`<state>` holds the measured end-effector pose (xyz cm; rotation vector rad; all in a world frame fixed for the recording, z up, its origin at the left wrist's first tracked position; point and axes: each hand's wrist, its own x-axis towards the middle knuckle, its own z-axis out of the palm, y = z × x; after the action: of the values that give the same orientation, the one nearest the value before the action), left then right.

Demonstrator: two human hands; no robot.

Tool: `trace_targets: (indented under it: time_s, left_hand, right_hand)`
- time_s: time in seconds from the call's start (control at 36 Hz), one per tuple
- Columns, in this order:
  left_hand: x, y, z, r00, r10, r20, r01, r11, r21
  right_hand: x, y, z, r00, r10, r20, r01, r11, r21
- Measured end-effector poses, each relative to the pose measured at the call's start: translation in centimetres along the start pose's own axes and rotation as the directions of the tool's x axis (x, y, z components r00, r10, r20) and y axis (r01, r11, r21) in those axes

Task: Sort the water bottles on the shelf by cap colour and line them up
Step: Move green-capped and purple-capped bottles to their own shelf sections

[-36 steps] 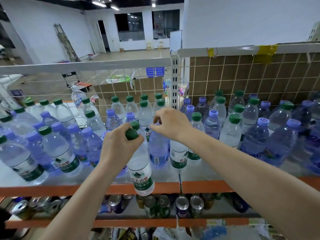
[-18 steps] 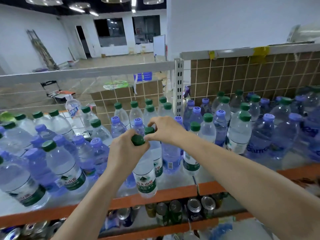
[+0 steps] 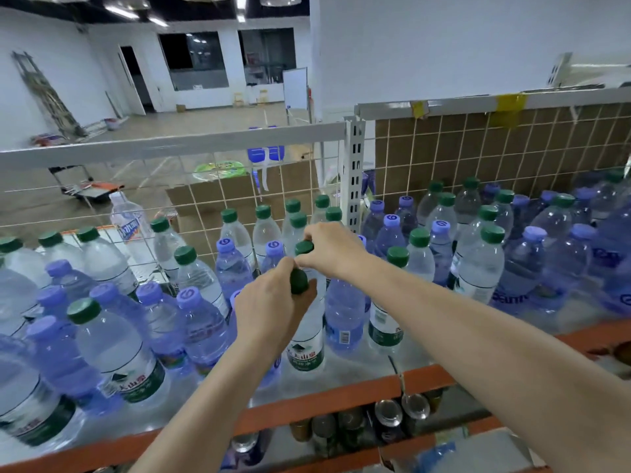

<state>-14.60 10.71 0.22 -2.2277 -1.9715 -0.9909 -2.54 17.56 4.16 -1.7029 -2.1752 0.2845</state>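
- Two hands are at work, each on a green-capped bottle at the middle of the shelf (image 3: 341,397).
- The left hand (image 3: 269,312) has fingers and thumb curled round the neck of a clear green-capped bottle (image 3: 305,346), its cap (image 3: 298,281) showing above the grip; the bottle stands near the front edge, roughly upright.
- The right hand (image 3: 333,252), just behind the left, pinches the cap of a second green-capped bottle (image 3: 304,248); the body of that bottle is hidden.
- Step in hand, as judged: gathering green caps out of the mixed centre.
- Next move calls for carrying both to the green rows behind the hands, without toppling neighbours.
- Condition: purple-capped bottles (image 3: 345,319), tinted blue, stand touching the held bottle on both sides; colours remain intermixed left and right of the hands.
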Motion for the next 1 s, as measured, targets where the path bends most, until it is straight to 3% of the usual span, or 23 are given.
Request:
trace_targets:
  time_s: [0.22, 0.44, 0.67, 0.81, 0.92, 1.0]
  left_hand:
    - [1.3, -0.2, 1.0, 0.999, 0.042, 0.030, -0.047, 0.975, 0.215]
    - [2.9, -1.0, 0.8, 0.982, 0.137, 0.133, -0.173, 0.934, 0.312]
    - [2.9, -2.7, -1.0, 0.940, 0.008, 0.341, -0.078, 0.979, 0.190]
    - [2.4, -4.4, -2.6, 0.918, -0.086, 0.388, 0.000, 0.976, 0.217]
    - [1.9, -5.8, -2.0, 0.853, -0.157, 0.497, 0.007, 0.957, 0.290]
    - [1.4, -6.2, -1.6, 0.869, -0.168, 0.465, 0.039, 0.961, 0.273]
  right_hand:
    - [1.6, 1.3, 0.2, 0.999, 0.010, -0.041, -0.012, 0.999, -0.053]
    - [2.3, 1.8, 0.0, 0.999, -0.013, 0.046, 0.015, 0.999, -0.046]
    - [1.2, 2.6, -1.7, 0.990, 0.001, 0.139, 0.014, 0.994, -0.107]
    - [0.6, 3.5, -2.6, 0.978, 0.048, 0.205, 0.027, 0.936, -0.350]
    - [-0.3, 3.5, -2.2, 0.961, 0.051, 0.273, 0.091, 0.872, -0.481]
    - [-0.9, 3.6, -1.3, 0.958, 0.044, 0.282, 0.118, 0.840, -0.529]
